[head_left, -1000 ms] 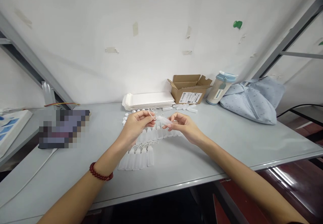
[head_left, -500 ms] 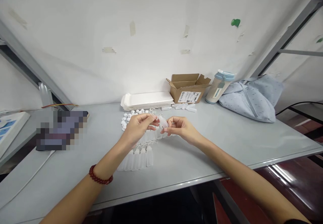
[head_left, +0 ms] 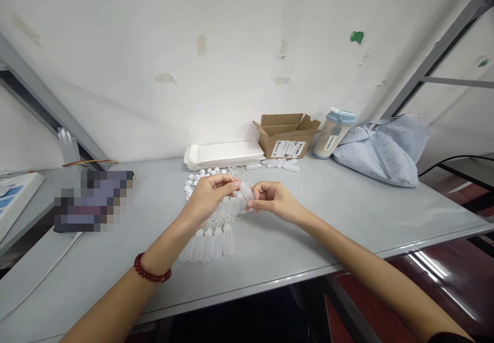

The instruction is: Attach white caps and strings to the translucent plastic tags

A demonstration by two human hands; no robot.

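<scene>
My right hand (head_left: 274, 201) pinches a small translucent plastic bottle (head_left: 247, 192) between thumb and fingertips. My left hand (head_left: 208, 196) is right beside it, its fingertips closed on a thin white looped strap (head_left: 232, 177), apparently a cap tether. Two rows of similar bottles stand side by side on the table: one under my hands (head_left: 229, 205), one nearer me (head_left: 208, 244). Loose white caps (head_left: 191, 186) lie past my left hand. A red beaded bracelet (head_left: 150, 269) circles my left wrist.
The grey table (head_left: 309, 214) carries a stack of white trays (head_left: 224, 154), an open cardboard box (head_left: 286, 142), a blue-lidded tumbler (head_left: 331, 139), and a pale blue quilted bag (head_left: 376, 153). A pixelated object (head_left: 90, 201) lies at the left.
My hands have drawn closer together. The bottle has gone from nearly level to tilted and sits lower between them. The view has shifted slightly.
</scene>
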